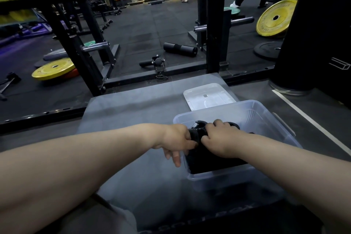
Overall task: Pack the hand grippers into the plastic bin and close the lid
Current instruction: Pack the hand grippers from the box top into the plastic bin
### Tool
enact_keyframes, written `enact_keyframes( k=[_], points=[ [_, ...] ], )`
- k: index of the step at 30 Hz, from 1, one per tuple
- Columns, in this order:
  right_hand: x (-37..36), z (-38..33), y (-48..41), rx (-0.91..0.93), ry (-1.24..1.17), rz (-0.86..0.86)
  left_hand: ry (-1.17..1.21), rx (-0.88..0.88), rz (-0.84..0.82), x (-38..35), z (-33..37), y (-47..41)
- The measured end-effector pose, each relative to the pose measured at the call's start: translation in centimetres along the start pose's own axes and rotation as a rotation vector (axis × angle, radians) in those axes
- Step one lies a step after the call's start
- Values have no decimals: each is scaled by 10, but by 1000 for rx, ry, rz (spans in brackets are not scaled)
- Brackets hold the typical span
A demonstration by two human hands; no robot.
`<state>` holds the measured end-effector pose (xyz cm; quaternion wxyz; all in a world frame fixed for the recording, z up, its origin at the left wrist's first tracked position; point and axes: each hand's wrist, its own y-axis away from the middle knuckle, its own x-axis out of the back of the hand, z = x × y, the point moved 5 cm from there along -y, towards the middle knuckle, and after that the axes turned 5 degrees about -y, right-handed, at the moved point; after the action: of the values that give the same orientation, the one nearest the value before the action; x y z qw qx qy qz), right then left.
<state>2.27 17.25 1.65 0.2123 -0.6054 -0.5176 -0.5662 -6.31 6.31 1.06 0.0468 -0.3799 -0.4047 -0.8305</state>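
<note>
dark rubber gym flooring stretches back past a black rack [83, 47], with yellow plates [54, 70] lying flat and a foam roller [180, 49] on its side. nearer, a smooth grey mat [133, 104] carries a clear plastic bin [266, 116] with rounded corners and frosted, translucent walls. its lid [208, 96], pale and flat with a raised edge, lies just behind the bin, off and apart from it.

inside the bin sits a dark mass of grippers [199, 132]; only one is readable, matte black with round loops and a bright metal coil spring at its top. how many lie beneath is hard to tell, since they merge into one black shape and both hands cover much of it.

left hand [177, 138] hangs over the bin's near-left rim, thumb and some fingers seemingly closed on the black gripper's left end, the other fingers pointing down outside the wall. right hand [222, 137] is inside the bin, fingers curled down over the gripper's right part, clamped on it; its fingertips are hidden. both forearms are bare and cut off by the lower edge.
</note>
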Motion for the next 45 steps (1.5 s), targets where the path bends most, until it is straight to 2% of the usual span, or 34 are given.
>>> enact_keyframes(
  k=[2, 5, 10, 14, 17, 22, 25, 27, 32, 34, 36, 41, 45],
  points=[
    [-1, -5, 1, 56, 56, 30, 26, -33, 35, 1, 0, 2],
    [-10, -11, 2, 69, 111, -36, 128, -86, 107, 5, -6, 3],
    [-15, -26, 2, 72, 147, -17, 292, -75, 233, 16, -31, 10],
    [-15, -48, 7, 227, 108, 110, 320, -21, 291, 16, -48, 11],
    [-23, -74, -1, 335, 115, 140, 303, 27, 243, 13, -67, 9],
    [-47, -101, -33, 163, 175, 20, 306, 61, 203, 19, -91, 12],
    [-66, -107, -34, 127, 239, 71, 325, 73, 199, 24, -104, 17],
    [-70, -109, -27, 155, 312, 181, 298, 88, 213, 24, -120, 20],
    [-76, -110, -27, 176, 374, 304, 73, 267, 264, 18, -195, 31],
    [-82, -111, -33, 237, 349, 446, -101, 394, 264, 11, -237, 34],
    [-90, -109, -37, 266, 329, 519, -190, 511, 241, -7, -275, 35],
    [-92, -105, -37, 222, 220, 568, -245, 671, 205, -64, -324, 38],
    [-93, -104, -37, 218, 227, 572, -193, 766, 307, -67, -334, 37]
  ],
)
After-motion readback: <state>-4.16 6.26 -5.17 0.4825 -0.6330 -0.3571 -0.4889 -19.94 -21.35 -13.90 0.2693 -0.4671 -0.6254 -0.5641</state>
